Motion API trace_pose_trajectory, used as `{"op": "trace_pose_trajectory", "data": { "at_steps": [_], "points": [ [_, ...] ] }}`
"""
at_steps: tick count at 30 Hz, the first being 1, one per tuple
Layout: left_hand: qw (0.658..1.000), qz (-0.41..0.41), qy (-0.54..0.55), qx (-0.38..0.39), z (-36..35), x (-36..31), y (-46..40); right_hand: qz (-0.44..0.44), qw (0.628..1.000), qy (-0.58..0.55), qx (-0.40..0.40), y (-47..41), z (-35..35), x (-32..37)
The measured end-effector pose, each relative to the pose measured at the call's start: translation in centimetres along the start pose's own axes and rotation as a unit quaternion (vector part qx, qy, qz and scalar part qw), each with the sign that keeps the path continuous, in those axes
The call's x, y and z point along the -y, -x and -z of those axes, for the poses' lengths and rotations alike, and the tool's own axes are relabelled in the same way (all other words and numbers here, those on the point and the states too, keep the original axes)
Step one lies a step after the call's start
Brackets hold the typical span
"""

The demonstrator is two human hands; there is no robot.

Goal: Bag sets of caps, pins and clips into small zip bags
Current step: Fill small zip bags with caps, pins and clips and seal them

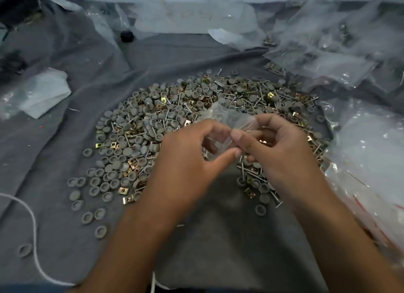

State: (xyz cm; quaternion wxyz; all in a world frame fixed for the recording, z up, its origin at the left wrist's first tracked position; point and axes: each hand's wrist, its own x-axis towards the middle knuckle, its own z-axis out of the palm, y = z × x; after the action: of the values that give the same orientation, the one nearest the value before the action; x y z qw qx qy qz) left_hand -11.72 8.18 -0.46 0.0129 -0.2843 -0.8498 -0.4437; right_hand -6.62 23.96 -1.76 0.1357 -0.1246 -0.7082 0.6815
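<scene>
Left hand [185, 161] and right hand [277, 148]: your fingers pinch small clear zip bag [223, 119] between them, held above pile of grey caps [122, 139], pins [251, 174] and brass clips [127, 199] on grey cloth [218, 227]. More bags [360, 150] at right.

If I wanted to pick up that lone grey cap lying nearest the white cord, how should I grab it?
Pinch the grey cap across its raised rim, coming straight down from above. It lies flat on the grey cloth with its hollow side up and apart from the others, so both sides of the rim are free; the white cord passes close beside it.
</scene>
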Motion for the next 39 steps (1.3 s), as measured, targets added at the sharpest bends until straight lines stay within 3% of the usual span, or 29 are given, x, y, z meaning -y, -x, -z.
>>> {"op": "trace_pose_trajectory", "data": {
  "at_steps": [4,7,13,16,19,22,28,39],
  "points": [
    [0.998,0.000,0.030,0.050,0.6,0.9,-0.1,-0.008,1.000,0.028,0.007,0.0,0.3,-0.2],
    [0.998,-0.007,-0.013,0.058,1.1,1.4,-0.2,-0.035,0.998,0.045,0.009,-0.1,0.8,-0.2],
    [0.998,0.020,-0.065,-0.009,0.9,1.1,0.0,-0.068,0.984,0.148,0.067,-0.4,2.3,0.0],
    [0.995,0.027,-0.086,-0.042,0.9,0.9,0.0,-0.077,0.952,0.271,0.122,-0.4,2.8,-0.2],
    [0.991,0.021,-0.114,-0.066,1.1,1.0,0.0,-0.057,0.895,0.434,0.089,-0.1,3.0,-1.0],
    [0.989,0.012,-0.138,-0.053,1.1,1.2,0.0,-0.040,0.850,0.523,0.050,0.4,2.0,-1.6],
    [0.985,-0.032,-0.167,-0.007,0.3,1.4,0.0,-0.036,0.827,0.559,0.053,0.6,1.1,-1.1],
    [0.988,0.000,-0.151,-0.001,0.1,1.5,0.2,0.028,0.762,0.643,0.075,1.2,0.8,-0.1]
  ]
}}
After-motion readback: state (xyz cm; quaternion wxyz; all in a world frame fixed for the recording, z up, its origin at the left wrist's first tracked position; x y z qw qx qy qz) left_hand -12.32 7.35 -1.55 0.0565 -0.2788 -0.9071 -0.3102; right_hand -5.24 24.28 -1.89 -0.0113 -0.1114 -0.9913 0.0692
